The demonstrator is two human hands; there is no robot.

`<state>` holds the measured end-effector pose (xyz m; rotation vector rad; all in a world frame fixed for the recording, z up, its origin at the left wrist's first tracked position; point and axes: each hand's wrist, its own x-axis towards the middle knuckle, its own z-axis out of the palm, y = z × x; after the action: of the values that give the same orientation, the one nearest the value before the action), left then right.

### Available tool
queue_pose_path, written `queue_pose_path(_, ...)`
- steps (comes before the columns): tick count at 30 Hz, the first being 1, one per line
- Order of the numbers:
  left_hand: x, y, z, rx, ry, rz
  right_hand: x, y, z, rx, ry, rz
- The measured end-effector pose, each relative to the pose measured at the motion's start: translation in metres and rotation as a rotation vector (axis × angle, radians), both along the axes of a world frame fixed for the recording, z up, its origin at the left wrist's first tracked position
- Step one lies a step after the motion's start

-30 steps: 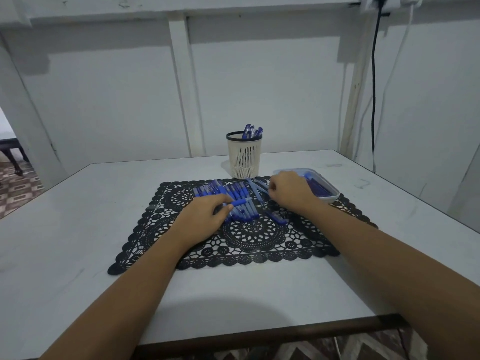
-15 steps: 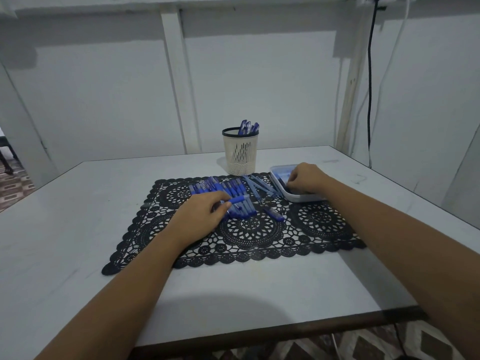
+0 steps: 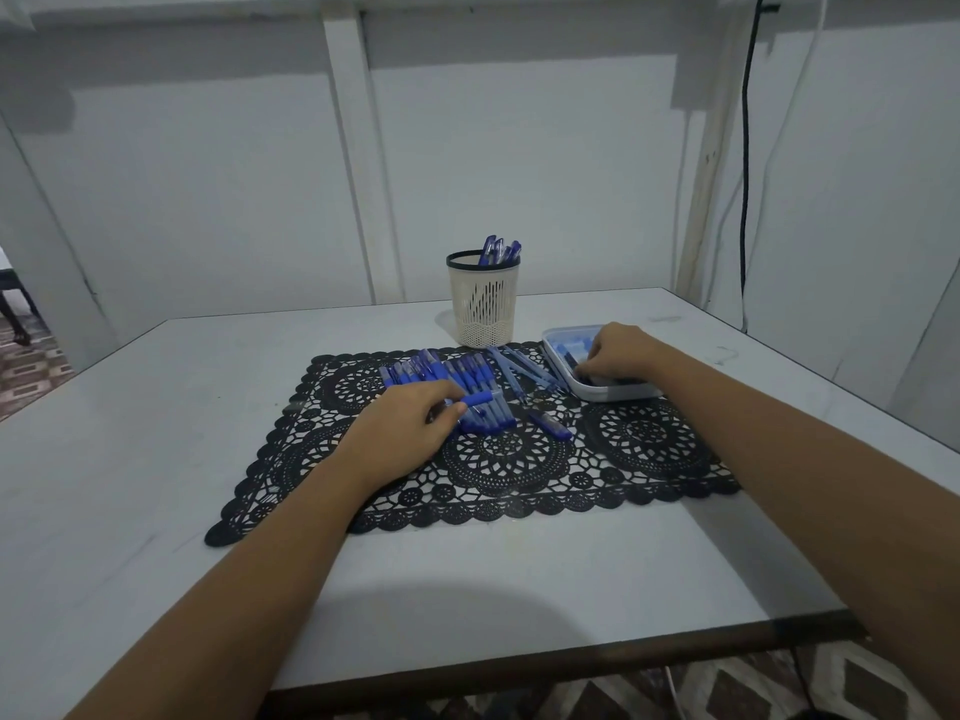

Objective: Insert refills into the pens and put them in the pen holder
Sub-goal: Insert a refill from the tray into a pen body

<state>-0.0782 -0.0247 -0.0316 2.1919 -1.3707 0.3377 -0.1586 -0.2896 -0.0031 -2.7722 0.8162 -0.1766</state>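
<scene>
A row of blue pens [image 3: 457, 379] lies on a black lace mat [image 3: 519, 459]. My left hand [image 3: 410, 428] rests on the mat and pinches one blue pen [image 3: 480, 398] at the front of the row. Pale blue refills [image 3: 524, 371] lie fanned to the right of the pens, and a single blue pen [image 3: 550, 426] lies apart in front of them. My right hand [image 3: 621, 353] reaches into a shallow clear tray [image 3: 613, 392], its fingertips curled down on the dark items inside. A cream mesh pen holder [image 3: 484, 304] with several blue pens stands behind the mat.
The white table [image 3: 156, 433] meets a white panelled wall at the back and right. A black cable [image 3: 745, 163] hangs down the right wall. The table's front edge [image 3: 519, 672] is dark, with patterned floor below.
My right hand moved from the refills on the mat rightward into the clear tray. My left hand stayed on the pen at the row. The view shifted slightly.
</scene>
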Motion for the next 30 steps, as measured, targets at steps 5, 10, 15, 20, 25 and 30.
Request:
queue_pose_path(5, -0.001, 0.000, 0.000, 0.000, -0.004, -0.005, 0.005, 0.006, 0.000, -0.111, 0.042, -0.015)
queue_pose_path(10, -0.001, 0.001, 0.000, -0.001, 0.002, -0.009, 0.005, 0.010, 0.003, -0.073, 0.056, -0.057)
queue_pose_path(15, -0.001, 0.000, 0.000, -0.004, 0.002, -0.008, 0.006, 0.012, -0.001, -0.013, 0.007, -0.082)
queue_pose_path(20, -0.002, 0.001, 0.002, -0.013, 0.006, -0.012, 0.005, 0.010, -0.007, 0.083, -0.189, -0.107)
queue_pose_path(25, -0.002, 0.001, 0.001, -0.017, 0.012, -0.014, -0.010, 0.015, -0.003, 0.080, -0.502, -0.077)
queue_pose_path(30, -0.003, 0.002, 0.001, -0.047, 0.034, -0.002, -0.039, 0.036, -0.003, -0.148, -0.459, 0.173)
